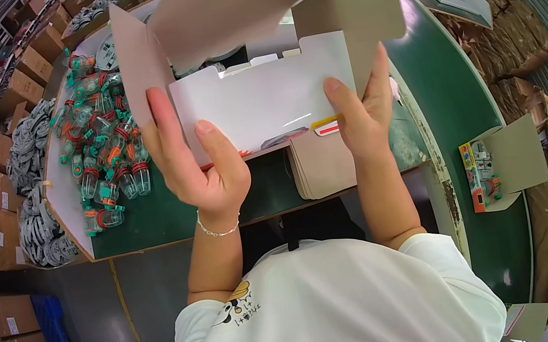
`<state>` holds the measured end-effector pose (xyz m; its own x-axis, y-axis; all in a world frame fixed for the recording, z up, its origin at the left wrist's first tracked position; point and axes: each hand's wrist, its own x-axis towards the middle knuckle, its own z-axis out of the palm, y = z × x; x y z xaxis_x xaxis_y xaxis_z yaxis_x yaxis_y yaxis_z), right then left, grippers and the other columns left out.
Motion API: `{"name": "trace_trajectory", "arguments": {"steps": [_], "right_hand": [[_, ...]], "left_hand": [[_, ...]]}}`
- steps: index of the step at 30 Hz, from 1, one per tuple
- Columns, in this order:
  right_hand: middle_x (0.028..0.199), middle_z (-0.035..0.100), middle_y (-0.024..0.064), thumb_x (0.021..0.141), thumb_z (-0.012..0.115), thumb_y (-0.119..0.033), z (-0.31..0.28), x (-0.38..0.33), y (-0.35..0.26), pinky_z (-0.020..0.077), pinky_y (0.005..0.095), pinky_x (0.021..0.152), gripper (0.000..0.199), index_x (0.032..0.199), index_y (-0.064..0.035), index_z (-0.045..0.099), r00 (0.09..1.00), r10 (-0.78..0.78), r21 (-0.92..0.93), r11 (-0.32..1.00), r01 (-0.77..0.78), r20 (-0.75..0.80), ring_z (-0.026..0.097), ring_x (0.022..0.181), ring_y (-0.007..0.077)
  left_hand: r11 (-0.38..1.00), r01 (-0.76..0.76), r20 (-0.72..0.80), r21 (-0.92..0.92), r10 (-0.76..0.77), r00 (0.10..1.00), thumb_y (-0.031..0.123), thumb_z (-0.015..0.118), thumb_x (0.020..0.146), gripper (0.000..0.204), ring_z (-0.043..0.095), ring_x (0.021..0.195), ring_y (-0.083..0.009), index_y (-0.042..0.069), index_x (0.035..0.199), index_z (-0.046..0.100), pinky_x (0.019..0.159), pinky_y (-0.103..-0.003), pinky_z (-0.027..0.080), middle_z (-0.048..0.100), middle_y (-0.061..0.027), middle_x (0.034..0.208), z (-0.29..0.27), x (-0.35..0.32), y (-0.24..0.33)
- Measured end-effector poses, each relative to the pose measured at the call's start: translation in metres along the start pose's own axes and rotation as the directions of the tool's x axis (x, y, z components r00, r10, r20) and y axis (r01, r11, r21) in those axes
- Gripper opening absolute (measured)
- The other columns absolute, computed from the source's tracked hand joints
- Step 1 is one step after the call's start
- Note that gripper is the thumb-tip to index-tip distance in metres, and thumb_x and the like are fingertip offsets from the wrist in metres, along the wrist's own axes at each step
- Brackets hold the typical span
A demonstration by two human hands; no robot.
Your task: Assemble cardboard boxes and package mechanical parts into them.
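Between my two hands is a cardboard box [261,100], raised over the table with its flaps standing out. Its near panel is white, and the spread flaps show a grey-brown inner face. My left hand [194,156] grips the left side, thumb on the white panel and fingers along the left flap. On the right side my right hand [362,108] presses its thumb against the white panel, fingers behind the right flap. Most of the box's inside is hidden by the near panel. Below it a stack of flat brown cardboard [323,166] lies at the table's near edge.
Clear bottles with green and orange parts [104,142] are heaped on the left of the green table [249,194]. Coiled grey hoses [39,190] lie farther left. An open printed box [487,174] sits on the green conveyor [462,94] to the right. Cartons [13,312] line the left.
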<state>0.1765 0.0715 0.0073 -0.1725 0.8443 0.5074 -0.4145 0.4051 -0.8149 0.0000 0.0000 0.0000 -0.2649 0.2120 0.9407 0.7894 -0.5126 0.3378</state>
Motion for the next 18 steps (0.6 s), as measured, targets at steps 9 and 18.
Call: {"name": "trace_trajectory", "arguments": {"steps": [9, 18], "right_hand": [[0.141, 0.044, 0.0132, 0.077, 0.049, 0.01, -0.008, -0.002, 0.031, 0.0353, 0.0342, 0.108, 0.083, 0.154, -0.0031, 0.021, 0.988, 0.15, -0.202, 0.967, -0.154, -0.035, 0.045, 0.129, 0.0233], [0.148, 0.036, 0.016, 0.074, 0.037, 0.016, -0.012, 0.007, 0.038, 0.0324, 0.0372, 0.112, 0.085, 0.155, -0.0054, 0.022, 0.997, 0.025, -0.427, 0.904, 0.008, 0.073, 0.039, 0.136, 0.0257]], "left_hand": [[0.98, 0.166, 0.123, 0.108, -0.178, 0.976, -0.007, 0.046, 0.087, 0.052, 0.041, 0.14, -0.0382, -0.005, 0.138, 0.053, 0.114, -0.043, 0.034, 0.051, -0.0227, 0.145, 0.01, -0.035, -0.021], [0.987, -0.061, 0.56, 0.149, -0.033, 0.828, 0.003, 0.049, 0.092, 0.038, 0.043, 0.139, -0.0393, -0.001, 0.128, 0.061, 0.115, -0.053, 0.03, 0.054, -0.0198, 0.142, -0.006, -0.024, -0.034]]}}
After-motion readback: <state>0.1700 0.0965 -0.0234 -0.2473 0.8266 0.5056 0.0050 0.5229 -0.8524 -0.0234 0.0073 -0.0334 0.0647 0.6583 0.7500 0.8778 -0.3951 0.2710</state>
